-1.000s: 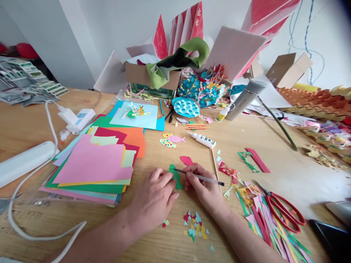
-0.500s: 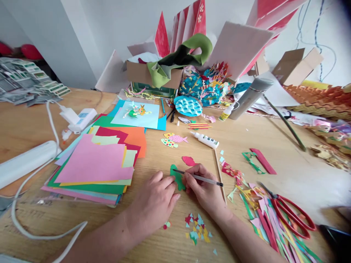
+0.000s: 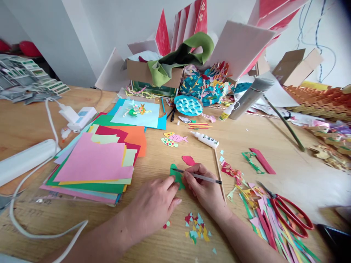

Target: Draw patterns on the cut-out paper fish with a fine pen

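A green paper fish (image 3: 179,179) lies flat on the wooden table in front of me. The fingertips of my left hand (image 3: 157,199) rest on its left edge, the fingers loosely bent and the thumb apart. In my right hand (image 3: 204,190) a slim pen (image 3: 204,178) with a translucent shaft is pinched, its dark tip at the upper part of the green fish. A red paper fish (image 3: 188,160) lies just beyond, partly behind the right hand. Farther back are a pink dotted fish (image 3: 178,138), a spotted pale fish (image 3: 168,142) and a small yellow one.
Coloured paper sheets (image 3: 90,157) are stacked at left beside a white cable (image 3: 16,219). Red-handled scissors (image 3: 292,215) lie on paper strips at right. Paper bits (image 3: 197,226) are scattered near me. A glue bottle (image 3: 207,140) and a thin wooden stick (image 3: 219,175) lie beyond my right hand.
My left hand has shifted slightly, its fingers a little lower over the green fish. The right hand and pen stay almost in place.
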`<state>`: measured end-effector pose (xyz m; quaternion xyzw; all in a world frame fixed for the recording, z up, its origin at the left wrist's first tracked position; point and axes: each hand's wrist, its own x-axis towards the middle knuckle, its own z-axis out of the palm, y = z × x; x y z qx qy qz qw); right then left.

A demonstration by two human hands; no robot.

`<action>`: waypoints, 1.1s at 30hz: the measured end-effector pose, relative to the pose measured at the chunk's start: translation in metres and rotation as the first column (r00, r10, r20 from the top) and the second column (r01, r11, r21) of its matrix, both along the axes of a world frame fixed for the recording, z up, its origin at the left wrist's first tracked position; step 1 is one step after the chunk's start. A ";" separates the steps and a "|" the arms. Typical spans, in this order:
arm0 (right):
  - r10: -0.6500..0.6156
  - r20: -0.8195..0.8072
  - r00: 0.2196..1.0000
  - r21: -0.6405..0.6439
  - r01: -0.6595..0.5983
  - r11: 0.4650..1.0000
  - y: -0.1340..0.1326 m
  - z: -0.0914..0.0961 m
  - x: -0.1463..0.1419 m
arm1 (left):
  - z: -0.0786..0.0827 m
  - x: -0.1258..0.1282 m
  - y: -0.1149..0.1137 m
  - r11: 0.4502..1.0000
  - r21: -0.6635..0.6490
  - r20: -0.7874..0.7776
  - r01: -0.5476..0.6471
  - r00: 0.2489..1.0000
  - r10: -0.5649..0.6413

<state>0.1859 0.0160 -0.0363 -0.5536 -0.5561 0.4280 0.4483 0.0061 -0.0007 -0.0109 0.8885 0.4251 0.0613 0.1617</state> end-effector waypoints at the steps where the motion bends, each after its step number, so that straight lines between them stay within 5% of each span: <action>1: 0.001 -0.005 1.000 -0.005 -0.002 1.000 0.000 0.001 0.000 | 0.000 0.000 0.000 1.000 -0.002 -0.007 0.003 1.000 -0.003; 33: 0.028 -0.022 0.999 -0.047 -0.029 0.998 -0.001 0.002 -0.001 | 0.002 0.002 -0.005 0.998 0.031 -0.144 0.055 0.988 -0.049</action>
